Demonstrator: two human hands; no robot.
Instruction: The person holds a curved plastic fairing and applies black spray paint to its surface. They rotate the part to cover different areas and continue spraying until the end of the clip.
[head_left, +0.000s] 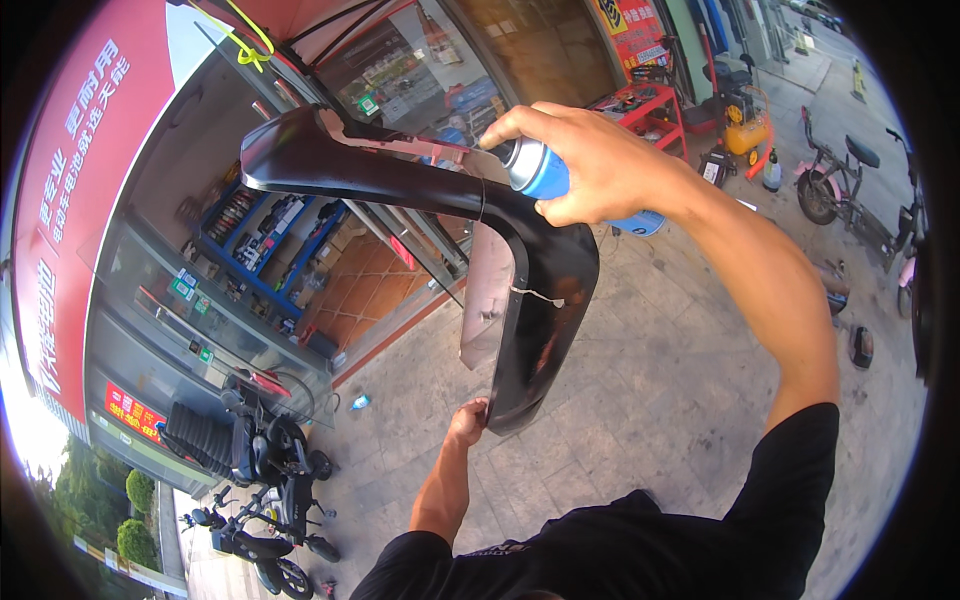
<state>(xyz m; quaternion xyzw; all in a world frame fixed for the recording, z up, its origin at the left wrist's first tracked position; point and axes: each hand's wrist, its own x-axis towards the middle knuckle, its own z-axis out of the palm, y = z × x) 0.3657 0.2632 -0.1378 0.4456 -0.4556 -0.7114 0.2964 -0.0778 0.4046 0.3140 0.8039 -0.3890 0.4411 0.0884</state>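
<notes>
A curved, glossy black body panel (548,265) with an L-like bend hangs in front of me. Pale pinkish patches show along its inner edge, and a light crack-like line crosses the lower arm. My left hand (468,421) is closed on the panel's bottom end; part of its fingers is hidden behind the edge. Above the bend, my right hand (600,165) grips a blue spray can (541,172) held tilted, its nozzle toward the panel's upper arm. The index finger lies on the nozzle. Whether any spray is coming out cannot be made out.
Parked scooters (265,535) stand at the lower left beside the shopfront. Blue shelves (255,250) show through the doorway. At the upper right are a red tool cart (665,128), a yellow air compressor (742,136) and a pink bike (822,185). Grey paving lies beneath.
</notes>
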